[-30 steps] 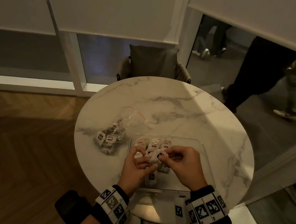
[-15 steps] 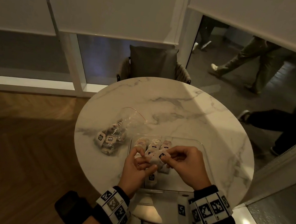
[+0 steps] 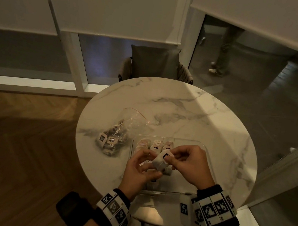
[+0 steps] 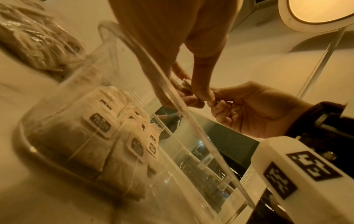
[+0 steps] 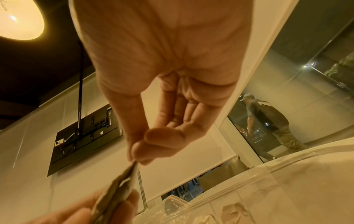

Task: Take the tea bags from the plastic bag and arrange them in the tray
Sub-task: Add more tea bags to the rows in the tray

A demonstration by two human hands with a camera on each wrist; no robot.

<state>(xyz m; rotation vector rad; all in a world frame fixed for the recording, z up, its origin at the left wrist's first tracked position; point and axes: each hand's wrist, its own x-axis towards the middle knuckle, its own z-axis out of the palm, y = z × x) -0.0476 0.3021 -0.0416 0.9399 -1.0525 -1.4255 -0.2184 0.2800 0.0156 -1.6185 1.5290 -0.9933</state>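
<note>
Both hands hold one white tea bag [image 3: 158, 162] above the clear tray [image 3: 203, 154]. My left hand [image 3: 148, 165] grips its lower side and my right hand [image 3: 171, 159] pinches its top edge beside the dark tag. Seen from the right wrist, thumb and forefinger of the right hand [image 5: 137, 157] pinch the tea bag [image 5: 116, 189]. From the left wrist, the left hand [image 4: 184, 89] meets the right hand [image 4: 214, 101] over the tray rim [image 4: 172, 106]. Several tea bags [image 4: 99, 130] lie in rows in the tray's left part. The plastic bag [image 3: 115, 137] with more tea bags lies left of the tray.
The round marble table [image 3: 191, 114] carries the bag and tray near its front. A chair with a grey cushion [image 3: 154, 62] stands behind it. A person [image 3: 222, 52] walks behind the glass wall on the right. Wooden floor lies to the left.
Both hands keep hold of the tea bag and have shifted it only slightly over the tray. The people behind the glass have walked on.
</note>
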